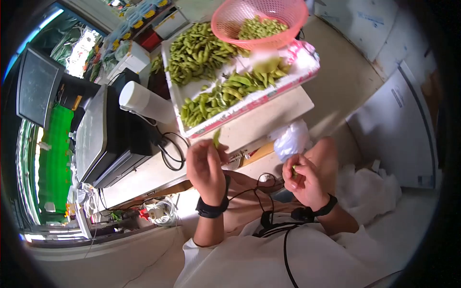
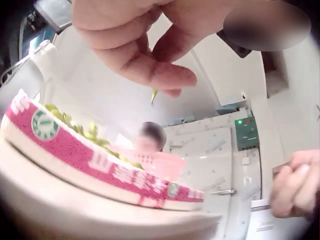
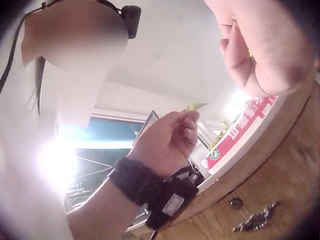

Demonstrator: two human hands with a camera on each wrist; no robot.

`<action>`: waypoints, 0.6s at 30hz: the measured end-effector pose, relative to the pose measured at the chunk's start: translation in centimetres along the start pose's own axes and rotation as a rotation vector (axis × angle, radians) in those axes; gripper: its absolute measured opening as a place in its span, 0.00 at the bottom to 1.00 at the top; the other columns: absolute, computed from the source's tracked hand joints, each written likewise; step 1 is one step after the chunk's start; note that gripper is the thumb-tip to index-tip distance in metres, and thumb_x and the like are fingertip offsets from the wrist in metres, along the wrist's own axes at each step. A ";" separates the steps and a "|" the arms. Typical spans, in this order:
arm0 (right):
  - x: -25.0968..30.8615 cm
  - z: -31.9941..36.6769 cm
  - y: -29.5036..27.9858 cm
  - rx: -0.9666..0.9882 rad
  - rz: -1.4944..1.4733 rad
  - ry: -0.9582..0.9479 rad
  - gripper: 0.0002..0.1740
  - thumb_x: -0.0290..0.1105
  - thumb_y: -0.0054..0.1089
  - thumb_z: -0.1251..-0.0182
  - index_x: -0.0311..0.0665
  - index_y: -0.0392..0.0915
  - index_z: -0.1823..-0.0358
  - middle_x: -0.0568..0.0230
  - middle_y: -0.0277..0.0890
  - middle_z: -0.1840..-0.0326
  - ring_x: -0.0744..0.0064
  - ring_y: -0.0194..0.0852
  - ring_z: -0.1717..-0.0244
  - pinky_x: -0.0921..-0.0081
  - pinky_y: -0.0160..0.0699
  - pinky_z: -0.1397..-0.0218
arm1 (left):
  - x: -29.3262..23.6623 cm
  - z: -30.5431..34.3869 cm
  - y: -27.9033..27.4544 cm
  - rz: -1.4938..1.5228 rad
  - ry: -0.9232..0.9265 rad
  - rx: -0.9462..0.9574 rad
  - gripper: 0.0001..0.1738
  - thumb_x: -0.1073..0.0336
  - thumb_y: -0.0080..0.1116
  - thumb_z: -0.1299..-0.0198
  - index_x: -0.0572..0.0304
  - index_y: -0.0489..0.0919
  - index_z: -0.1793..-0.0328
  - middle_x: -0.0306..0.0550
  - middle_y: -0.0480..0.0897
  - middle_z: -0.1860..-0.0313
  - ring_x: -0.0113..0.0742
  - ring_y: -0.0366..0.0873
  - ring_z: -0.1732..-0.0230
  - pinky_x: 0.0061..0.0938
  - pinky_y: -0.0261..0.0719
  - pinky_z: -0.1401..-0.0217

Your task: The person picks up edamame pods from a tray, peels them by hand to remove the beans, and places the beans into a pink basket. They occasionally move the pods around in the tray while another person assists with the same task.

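Note:
The left hand point(image 1: 207, 168) pinches a green pod point(image 1: 216, 138) in front of the tray's near edge; in the right wrist view the pod point(image 3: 196, 106) sticks out past the fingertips. To its right, the right hand point(image 1: 303, 180) is held over the lap, fingers curled round a small green piece point(image 1: 295, 169). Beyond both hands, a shallow white and pink tray point(image 1: 249, 102) holds heaps of green pods point(image 1: 199, 53). A pink colander point(image 1: 218, 24) with shelled beans point(image 1: 261, 29) stands at the tray's far right corner.
White cylinder point(image 1: 144, 101), black cable point(image 1: 170, 151) and a dark machine point(image 1: 125, 139) stand left of the tray. A white plastic bag point(image 1: 292, 139) hangs by the table edge point(image 1: 288, 108). A monitor point(image 1: 38, 86) is far left.

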State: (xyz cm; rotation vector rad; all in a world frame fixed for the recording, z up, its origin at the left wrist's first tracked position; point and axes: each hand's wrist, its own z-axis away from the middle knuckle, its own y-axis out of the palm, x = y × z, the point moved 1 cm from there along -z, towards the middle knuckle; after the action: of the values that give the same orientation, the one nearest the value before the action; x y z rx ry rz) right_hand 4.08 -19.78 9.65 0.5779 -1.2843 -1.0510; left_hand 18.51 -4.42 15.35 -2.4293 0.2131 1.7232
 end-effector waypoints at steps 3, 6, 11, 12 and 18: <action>-0.1 -0.4 0.2 -0.006 0.048 0.073 0.12 0.36 0.42 0.29 0.37 0.66 0.69 0.64 0.67 0.74 0.81 0.58 0.80 0.84 0.55 0.79 | 0.0 -3.5 -0.1 -0.033 0.059 -0.086 0.07 0.76 0.44 0.34 0.68 0.69 0.51 0.48 0.80 0.68 0.25 0.75 0.73 0.18 0.75 0.68; -0.4 -0.8 0.2 -0.048 0.060 0.102 0.11 0.35 0.42 0.27 0.37 0.69 0.66 0.67 0.66 0.76 0.82 0.56 0.81 0.86 0.54 0.79 | 1.1 -6.5 0.0 -0.084 0.069 -0.114 0.08 0.76 0.45 0.34 0.68 0.68 0.50 0.48 0.80 0.70 0.24 0.76 0.73 0.17 0.75 0.71; 0.7 -1.6 0.7 -0.046 0.114 0.102 0.08 0.30 0.44 0.28 0.36 0.73 0.58 0.68 0.68 0.72 0.84 0.56 0.79 0.88 0.53 0.78 | 1.7 -8.0 -1.3 -0.176 -0.065 -0.077 0.10 0.71 0.50 0.34 0.67 0.69 0.50 0.42 0.77 0.79 0.21 0.70 0.80 0.15 0.66 0.79; 0.8 -1.7 0.6 -0.026 0.115 0.075 0.08 0.29 0.45 0.28 0.35 0.73 0.56 0.67 0.69 0.70 0.85 0.56 0.79 0.89 0.54 0.78 | 1.4 -7.6 -1.6 -0.173 -0.049 -0.069 0.09 0.71 0.50 0.34 0.67 0.69 0.50 0.41 0.76 0.80 0.20 0.69 0.81 0.14 0.63 0.80; 5.3 -3.7 2.5 -0.073 0.131 0.001 0.10 0.32 0.49 0.29 0.33 0.73 0.55 0.65 0.72 0.63 0.82 0.62 0.73 0.88 0.62 0.71 | -0.2 0.9 -3.0 0.158 -0.193 0.110 0.08 0.72 0.46 0.33 0.66 0.68 0.51 0.44 0.74 0.80 0.22 0.65 0.85 0.14 0.59 0.84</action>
State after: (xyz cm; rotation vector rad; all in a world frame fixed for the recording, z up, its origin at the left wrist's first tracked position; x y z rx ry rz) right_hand 8.06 -23.98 13.48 0.4329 -1.2601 -0.9838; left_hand 18.23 -1.28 15.33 -2.2045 0.4725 1.9418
